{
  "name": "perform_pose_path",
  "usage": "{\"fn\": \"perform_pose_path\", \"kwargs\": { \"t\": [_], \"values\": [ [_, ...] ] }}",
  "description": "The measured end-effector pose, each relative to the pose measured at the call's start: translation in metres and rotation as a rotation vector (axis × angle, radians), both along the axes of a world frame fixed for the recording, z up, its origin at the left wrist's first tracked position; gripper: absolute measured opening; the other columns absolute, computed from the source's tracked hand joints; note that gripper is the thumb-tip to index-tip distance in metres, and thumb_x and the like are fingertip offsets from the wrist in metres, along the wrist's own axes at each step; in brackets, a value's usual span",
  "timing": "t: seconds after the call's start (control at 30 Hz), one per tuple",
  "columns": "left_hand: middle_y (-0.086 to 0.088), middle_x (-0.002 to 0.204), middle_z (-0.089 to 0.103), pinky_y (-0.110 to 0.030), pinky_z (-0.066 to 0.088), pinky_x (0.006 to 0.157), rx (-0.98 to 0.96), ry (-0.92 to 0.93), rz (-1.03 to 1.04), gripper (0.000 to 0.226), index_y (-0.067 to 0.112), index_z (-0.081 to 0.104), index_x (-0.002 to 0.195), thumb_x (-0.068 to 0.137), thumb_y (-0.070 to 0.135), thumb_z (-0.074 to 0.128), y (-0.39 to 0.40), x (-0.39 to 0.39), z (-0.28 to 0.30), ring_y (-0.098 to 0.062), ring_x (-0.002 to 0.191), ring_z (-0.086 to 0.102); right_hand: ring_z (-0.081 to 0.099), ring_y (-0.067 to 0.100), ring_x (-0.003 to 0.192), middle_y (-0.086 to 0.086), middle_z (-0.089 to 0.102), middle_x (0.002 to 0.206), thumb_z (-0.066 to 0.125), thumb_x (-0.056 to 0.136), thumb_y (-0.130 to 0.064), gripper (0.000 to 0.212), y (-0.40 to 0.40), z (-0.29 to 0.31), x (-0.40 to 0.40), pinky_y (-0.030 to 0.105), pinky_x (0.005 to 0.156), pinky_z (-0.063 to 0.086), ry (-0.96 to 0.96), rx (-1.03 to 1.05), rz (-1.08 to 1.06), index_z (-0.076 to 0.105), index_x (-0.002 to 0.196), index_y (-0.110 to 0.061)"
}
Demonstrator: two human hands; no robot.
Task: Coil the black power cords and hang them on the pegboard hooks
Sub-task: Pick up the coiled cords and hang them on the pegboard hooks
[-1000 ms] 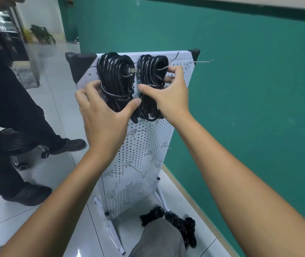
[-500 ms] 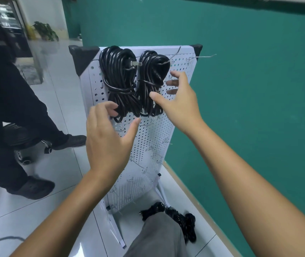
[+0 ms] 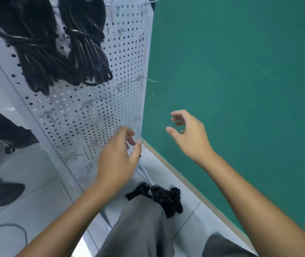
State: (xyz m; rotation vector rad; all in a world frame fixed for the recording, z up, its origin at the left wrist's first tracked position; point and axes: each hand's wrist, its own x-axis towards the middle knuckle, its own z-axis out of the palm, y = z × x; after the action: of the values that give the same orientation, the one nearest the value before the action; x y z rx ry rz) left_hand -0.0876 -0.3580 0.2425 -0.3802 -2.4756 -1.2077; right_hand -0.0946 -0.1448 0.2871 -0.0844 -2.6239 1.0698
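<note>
Head view, left hand point(image 3: 117, 160) near pegboard point(image 3: 99, 112) edge

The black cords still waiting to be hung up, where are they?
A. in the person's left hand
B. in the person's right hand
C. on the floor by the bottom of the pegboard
C: a loose pile of black cords lies on the floor at the foot of the pegboard, while the left hand and right hand hold nothing.
</note>
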Motion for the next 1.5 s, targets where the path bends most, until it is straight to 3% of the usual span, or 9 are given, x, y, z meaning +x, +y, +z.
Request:
{"fn": "perform_pose_path", "kwargs": {
  "t": [0.1, 0.27, 0.57, 0.73, 0.9, 1.03, 1.13, 1.3, 1.5],
  "values": [
    [0.016, 0.09, 0.06, -0.025, 0.04, 0.061, -0.085, -0.092, -0.074, 0.017, 0.026, 0.053, 0.113, 0.1, 0.035, 0.06, 0.03, -0.019, -0.039, 0.0, 0.079, 0.056, 0.061, 0.011, 0.104, -0.006, 0.066, 0.114, 0.074, 0.092, -0.019, 0.033, 0.036, -0.044, 0.006, 0.036, 0.095, 0.052, -0.045, 0.005, -0.035, 0.061, 0.122, -0.022],
    [0.014, 0.087, 0.063, -0.036, 0.051, 0.067, -0.226, -0.222, -0.224, 0.02, 0.025, 0.053, 0.114, 0.099, 0.035, 0.062, 0.079, -0.06, -0.128, -0.015, 0.076, 0.061, 0.063, 0.01, 0.103, -0.008, 0.066, 0.115, 0.074, 0.092, -0.02, 0.033, 0.083, -0.126, 0.015, 0.036, 0.093, 0.053, -0.137, -0.027, -0.112, 0.061, 0.122, -0.023],
    [0.004, 0.081, 0.06, -0.038, 0.048, 0.071, -0.585, -0.498, -0.533, 0.017, 0.023, 0.045, 0.101, 0.094, 0.033, 0.056, 0.135, -0.117, -0.324, -0.025, 0.077, 0.063, 0.06, 0.007, 0.099, -0.011, 0.062, 0.117, 0.07, 0.094, -0.023, 0.032, 0.143, -0.311, 0.011, 0.03, 0.092, 0.049, -0.45, -0.039, -0.147, 0.059, 0.124, -0.024],
    [-0.011, 0.1, 0.059, -0.046, 0.052, 0.079, -0.608, -0.658, -0.616, 0.033, 0.009, 0.051, 0.109, 0.093, 0.034, 0.067, 0.167, -0.119, -0.428, -0.031, 0.092, 0.061, 0.062, 0.015, 0.101, -0.004, 0.063, 0.122, 0.07, 0.095, -0.025, 0.039, 0.173, -0.408, 0.002, 0.033, 0.091, 0.051, -0.628, -0.065, -0.149, 0.056, 0.131, -0.022],
    [-0.017, 0.122, 0.056, -0.04, 0.047, 0.085, -0.708, -0.811, -0.522, 0.053, 0.002, 0.048, 0.13, 0.097, 0.038, 0.067, 0.192, -0.134, -0.502, -0.035, 0.113, 0.057, 0.061, 0.02, 0.101, 0.001, 0.062, 0.125, 0.073, 0.093, -0.027, 0.046, 0.195, -0.488, -0.011, 0.029, 0.085, 0.047, -0.748, -0.092, -0.161, 0.053, 0.134, -0.022],
    [-0.019, 0.12, 0.06, -0.043, 0.05, 0.09, -0.735, -0.867, -0.382, 0.053, 0.002, 0.051, 0.124, 0.096, 0.044, 0.067, 0.192, -0.134, -0.551, -0.038, 0.114, 0.058, 0.06, 0.028, 0.118, 0.01, 0.059, 0.136, 0.074, 0.093, -0.03, 0.059, 0.201, -0.542, -0.025, 0.034, 0.095, 0.048, -0.861, -0.15, -0.186, 0.045, 0.143, -0.017],
    [-0.02, 0.122, 0.06, -0.042, 0.049, 0.094, -0.715, -0.908, -0.285, 0.071, -0.001, 0.053, 0.126, 0.088, 0.057, 0.071, 0.189, -0.135, -0.579, -0.037, 0.117, 0.057, 0.055, 0.034, 0.128, 0.016, 0.052, 0.145, 0.076, 0.092, -0.03, 0.072, 0.199, -0.576, -0.034, 0.037, 0.099, 0.045, -0.954, -0.209, -0.218, 0.035, 0.149, -0.01],
    [-0.026, 0.148, 0.035, -0.046, 0.042, 0.111, -0.699, -0.968, -0.175, 0.101, -0.003, 0.033, 0.148, 0.081, 0.057, 0.08, 0.197, -0.128, -0.6, -0.041, 0.135, 0.041, 0.052, 0.038, 0.13, 0.019, 0.05, 0.146, 0.077, 0.091, -0.034, 0.082, 0.194, -0.616, -0.039, 0.036, 0.095, 0.043, -1.075, -0.315, -0.286, 0.027, 0.15, -0.005],
    [-0.024, 0.15, 0.02, -0.048, 0.038, 0.114, -0.726, -1.024, -0.199, 0.11, 0.005, 0.027, 0.152, 0.074, 0.054, 0.087, 0.2, -0.128, -0.599, -0.044, 0.139, 0.032, 0.061, 0.026, 0.113, 0.004, 0.061, 0.126, 0.082, 0.087, -0.027, 0.061, 0.186, -0.639, -0.034, 0.03, 0.091, 0.046, -1.053, -0.42, -0.383, 0.05, 0.132, -0.002]
  ]
}}
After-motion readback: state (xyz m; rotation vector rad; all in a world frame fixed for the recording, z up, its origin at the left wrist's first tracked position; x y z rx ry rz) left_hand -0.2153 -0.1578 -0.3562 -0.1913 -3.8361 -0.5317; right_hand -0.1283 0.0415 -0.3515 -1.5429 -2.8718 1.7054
